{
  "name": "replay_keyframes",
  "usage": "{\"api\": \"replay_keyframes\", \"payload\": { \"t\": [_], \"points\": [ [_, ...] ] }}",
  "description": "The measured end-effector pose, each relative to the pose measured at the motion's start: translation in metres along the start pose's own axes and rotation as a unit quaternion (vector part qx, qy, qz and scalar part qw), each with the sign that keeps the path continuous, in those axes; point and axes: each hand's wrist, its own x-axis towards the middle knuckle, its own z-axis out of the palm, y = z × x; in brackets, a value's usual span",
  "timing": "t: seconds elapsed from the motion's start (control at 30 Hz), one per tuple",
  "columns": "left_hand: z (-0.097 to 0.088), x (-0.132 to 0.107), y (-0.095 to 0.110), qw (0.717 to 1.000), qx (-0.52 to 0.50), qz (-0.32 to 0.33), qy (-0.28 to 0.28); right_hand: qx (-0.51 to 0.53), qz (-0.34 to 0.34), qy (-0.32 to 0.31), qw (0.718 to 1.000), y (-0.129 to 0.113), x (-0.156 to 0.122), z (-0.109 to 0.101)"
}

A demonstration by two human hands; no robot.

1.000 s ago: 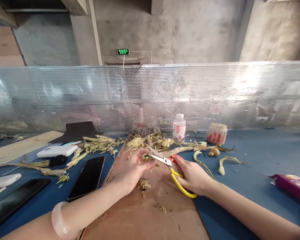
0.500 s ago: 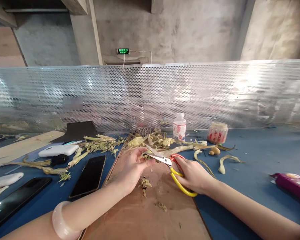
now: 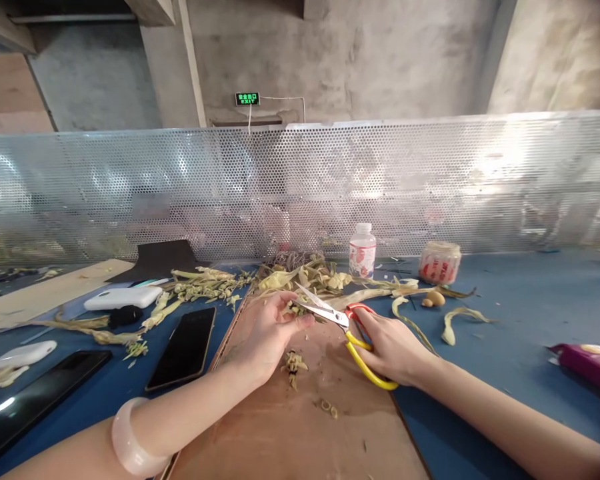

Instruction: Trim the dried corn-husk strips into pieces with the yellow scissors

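My left hand [image 3: 265,333] pinches a small bunch of dried plant stems [image 3: 297,309] over a brown board [image 3: 300,427]. My right hand [image 3: 390,347] grips scissors with yellow and red handles [image 3: 353,333]. Their blades stand slightly apart, with the tips at the bunch. Cut bits [image 3: 294,363] lie on the board just below my left hand, and a few more [image 3: 327,407] lie nearer me. A pale bangle [image 3: 130,440] sits on my left forearm.
A heap of dried stalks and leaves [image 3: 300,277] lies at the board's far end, with more stalks [image 3: 200,287] to the left. Two dark phones [image 3: 183,347] [image 3: 35,393], a white case [image 3: 123,297], a small bottle [image 3: 362,251], a jar [image 3: 439,262] and a purple packet [image 3: 587,360] lie around. A perforated metal screen [image 3: 300,193] closes the back.
Both hands and the scissors stay at the same spot on the board with the blades at the bunch. The view has tilted down slightly, shifting everything up in the picture.
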Motion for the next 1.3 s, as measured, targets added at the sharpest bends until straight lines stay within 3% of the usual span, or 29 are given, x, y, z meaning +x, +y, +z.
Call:
{"api": "replay_keyframes", "payload": {
  "t": [0.47, 1.3],
  "points": [
    [-0.0028, -0.0002, -0.0008, 0.999, 0.045, -0.005, -0.004, -0.007, -0.013, -0.01, 1.0, 0.0002, 0.0007, -0.0002],
    [-0.0024, -0.0008, -0.0026, 1.0, -0.013, 0.008, -0.02, -0.054, -0.001, -0.036, 0.998, -0.0019, 0.0019, -0.0006]
  ]
}}
